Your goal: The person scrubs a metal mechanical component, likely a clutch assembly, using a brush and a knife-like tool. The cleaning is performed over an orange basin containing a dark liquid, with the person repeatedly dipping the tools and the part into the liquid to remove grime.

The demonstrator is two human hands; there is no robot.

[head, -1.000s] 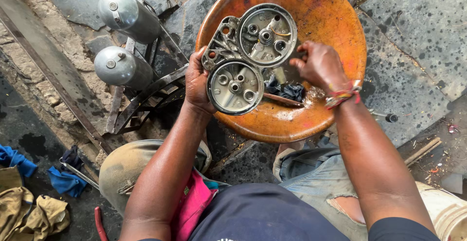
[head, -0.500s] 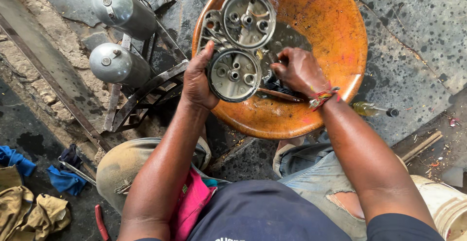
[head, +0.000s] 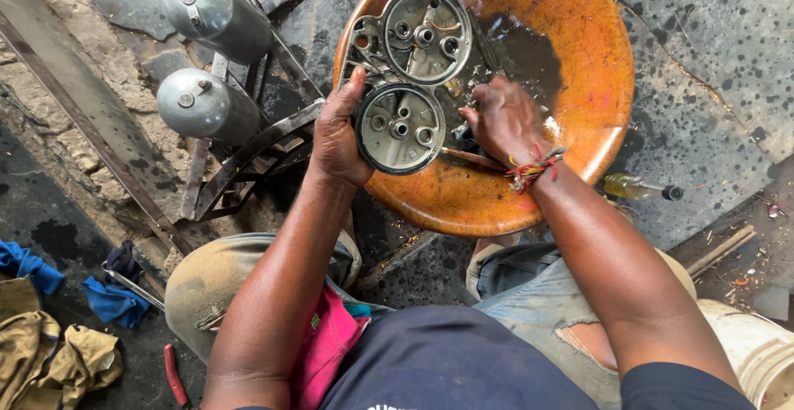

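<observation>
Count of items, head view.
Hands: 2, left hand (head: 337, 133) and right hand (head: 504, 120). Orange bowl (head: 579, 62): 1. Round metal housings: 2, far housing (head: 426, 33) and near housing (head: 399, 129). Metal canisters at left: 2, far canister (head: 215, 11) and near canister (head: 198, 105). Bottle (head: 637, 187) at right: 1. Blue rags near left: 2, (head: 29, 265) and (head: 116, 302).
</observation>
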